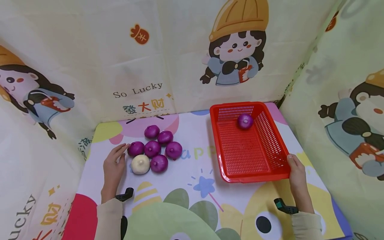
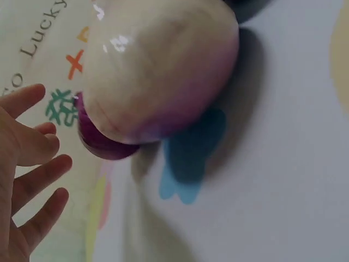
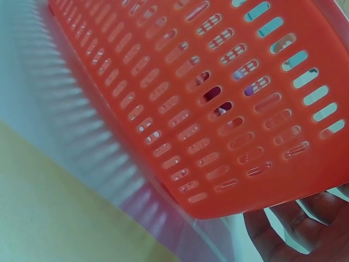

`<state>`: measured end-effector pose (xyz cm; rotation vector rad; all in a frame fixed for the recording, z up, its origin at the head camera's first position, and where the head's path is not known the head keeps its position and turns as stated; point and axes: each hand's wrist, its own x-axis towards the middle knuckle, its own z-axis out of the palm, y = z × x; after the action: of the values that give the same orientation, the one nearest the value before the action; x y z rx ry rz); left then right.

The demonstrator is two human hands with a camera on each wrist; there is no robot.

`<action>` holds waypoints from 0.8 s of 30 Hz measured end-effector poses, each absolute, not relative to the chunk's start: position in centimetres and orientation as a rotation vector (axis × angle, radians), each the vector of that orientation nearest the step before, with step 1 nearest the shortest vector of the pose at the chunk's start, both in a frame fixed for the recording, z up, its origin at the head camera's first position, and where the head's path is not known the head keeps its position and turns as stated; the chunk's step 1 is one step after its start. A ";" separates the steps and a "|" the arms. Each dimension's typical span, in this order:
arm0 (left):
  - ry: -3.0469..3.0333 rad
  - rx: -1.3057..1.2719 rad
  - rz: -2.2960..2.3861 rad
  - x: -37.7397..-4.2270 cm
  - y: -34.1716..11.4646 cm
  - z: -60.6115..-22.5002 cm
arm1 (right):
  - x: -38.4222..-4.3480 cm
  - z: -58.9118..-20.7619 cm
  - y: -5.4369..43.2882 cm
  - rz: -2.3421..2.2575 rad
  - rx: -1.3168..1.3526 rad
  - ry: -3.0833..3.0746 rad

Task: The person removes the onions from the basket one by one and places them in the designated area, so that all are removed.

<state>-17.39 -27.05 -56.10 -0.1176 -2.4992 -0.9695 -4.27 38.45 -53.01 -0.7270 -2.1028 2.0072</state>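
My left hand (image 1: 113, 168) is beside the leftmost purple onion (image 1: 136, 148), its fingertips right at that onion's edge. In the left wrist view its fingers (image 2: 46, 174) are spread and nothing is between them. A white onion (image 1: 140, 164) sits just in front of that purple one, and several more purple onions (image 1: 152, 149) cluster to the right. My right hand (image 1: 298, 180) grips the near right corner of a red slotted plastic basket (image 1: 237, 146), thumb on the rim and fingers below. One purple onion (image 1: 245, 121) lies inside the basket toward its far wall.
A printed cloth (image 1: 192, 190) with cartoon figures covers the table. Printed curtains (image 1: 180, 66) rise behind the table and on both sides. The basket stands on the right, close to the back curtain. Each wrist wears a dark camera (image 1: 125, 195).
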 end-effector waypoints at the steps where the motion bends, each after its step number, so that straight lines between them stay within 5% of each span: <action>1: -2.509 -0.111 -0.950 -17.3 -26.9 -55.8 | -4.2 -53.0 38.4 2.003 -0.736 -2.106; 24: -2.424 -0.455 -0.986 -18.6 -16.2 -50.2 | -4.4 -52.9 38.1 1.960 -0.747 -2.103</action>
<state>-18.55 -16.22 -50.17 -0.4549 -2.4241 -0.9863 -4.35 38.13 -52.92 -0.7472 -2.1026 1.9604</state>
